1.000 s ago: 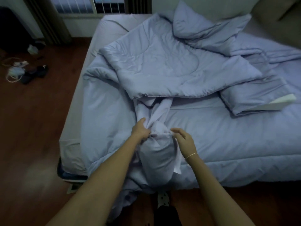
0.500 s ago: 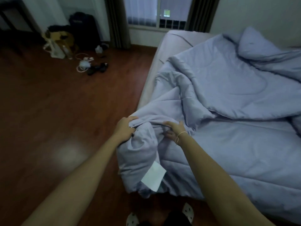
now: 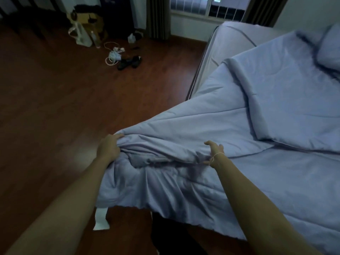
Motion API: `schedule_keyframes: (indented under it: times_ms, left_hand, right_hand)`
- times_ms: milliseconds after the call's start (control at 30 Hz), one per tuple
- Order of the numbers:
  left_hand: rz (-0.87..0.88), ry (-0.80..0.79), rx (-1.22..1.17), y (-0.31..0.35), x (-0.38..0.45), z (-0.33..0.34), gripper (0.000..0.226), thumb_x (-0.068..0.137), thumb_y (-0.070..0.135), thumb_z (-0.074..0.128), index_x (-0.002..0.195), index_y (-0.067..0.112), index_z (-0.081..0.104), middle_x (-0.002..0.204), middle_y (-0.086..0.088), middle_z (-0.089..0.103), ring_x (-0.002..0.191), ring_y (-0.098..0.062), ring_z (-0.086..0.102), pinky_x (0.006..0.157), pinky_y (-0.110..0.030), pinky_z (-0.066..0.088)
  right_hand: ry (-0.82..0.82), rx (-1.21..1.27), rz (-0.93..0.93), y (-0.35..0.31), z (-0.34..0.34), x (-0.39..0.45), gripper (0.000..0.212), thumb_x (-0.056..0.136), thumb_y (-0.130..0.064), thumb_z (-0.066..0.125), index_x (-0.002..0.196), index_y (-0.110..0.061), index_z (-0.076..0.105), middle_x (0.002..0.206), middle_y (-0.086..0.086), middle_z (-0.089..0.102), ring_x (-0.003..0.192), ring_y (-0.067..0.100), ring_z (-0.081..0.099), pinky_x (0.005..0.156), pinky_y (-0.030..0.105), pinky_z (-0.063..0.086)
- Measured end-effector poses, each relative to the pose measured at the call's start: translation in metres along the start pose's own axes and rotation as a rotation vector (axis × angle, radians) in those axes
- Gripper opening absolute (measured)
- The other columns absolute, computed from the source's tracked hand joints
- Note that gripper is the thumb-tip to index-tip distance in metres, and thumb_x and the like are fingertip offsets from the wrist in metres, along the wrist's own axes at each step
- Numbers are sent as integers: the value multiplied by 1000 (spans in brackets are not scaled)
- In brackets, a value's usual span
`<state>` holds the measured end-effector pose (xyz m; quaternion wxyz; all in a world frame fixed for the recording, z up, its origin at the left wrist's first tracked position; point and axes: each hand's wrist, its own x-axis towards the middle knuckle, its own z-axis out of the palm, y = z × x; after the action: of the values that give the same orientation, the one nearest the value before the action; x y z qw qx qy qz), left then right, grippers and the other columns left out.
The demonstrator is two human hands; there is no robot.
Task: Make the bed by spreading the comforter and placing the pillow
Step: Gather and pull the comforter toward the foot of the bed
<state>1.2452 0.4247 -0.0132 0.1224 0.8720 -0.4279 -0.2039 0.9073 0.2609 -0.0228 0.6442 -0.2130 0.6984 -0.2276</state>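
Observation:
A pale blue quilted comforter (image 3: pixel 211 126) lies across the bed (image 3: pixel 224 45), partly folded back on itself at the right. Its near corner hangs over the bed's foot, with a white tag (image 3: pixel 100 219) dangling below. My left hand (image 3: pixel 108 148) grips a bunched fold of the corner, held out past the bed's left side over the floor. My right hand (image 3: pixel 214 152) grips the same edge further right. The cloth between them is stretched and wrinkled. A pale blue pillow (image 3: pixel 329 50) lies at the far right on the comforter.
Dark wooden floor (image 3: pixel 55 107) spreads to the left. White cables (image 3: pixel 114 56), dark shoes (image 3: pixel 129 62), a bottle and boxes sit near the far wall. Curtains (image 3: pixel 158 17) and a barred window (image 3: pixel 207 6) are behind the bed. My dark-clad legs stand at the bed's foot.
My hands have moved apart while pulling the comforter corner leftward and outward, so the bunched cloth is now stretched wider. My view has turned further left.

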Motion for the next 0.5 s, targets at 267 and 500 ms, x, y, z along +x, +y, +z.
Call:
schedule_keyframes:
  times_ms: [267, 500]
  left_hand:
    - [-55, -173, 45, 5, 78, 26, 47, 83, 11, 54, 129, 20, 55, 129, -18, 54, 115, -40, 53, 96, -44, 47]
    - [156, -304, 134, 75, 137, 37, 48, 86, 18, 54, 134, 19, 49, 134, -13, 45, 118, -34, 50, 101, -46, 43]
  right_hand:
    - [-41, 9, 18, -14, 62, 54, 75, 77, -23, 66, 140, -38, 27, 107, 8, 44, 73, 27, 49, 63, 38, 48]
    - [-221, -153, 2, -39, 90, 47, 20, 91, -22, 53, 110, -24, 59, 93, 1, 59, 85, 22, 60, 72, 35, 47]
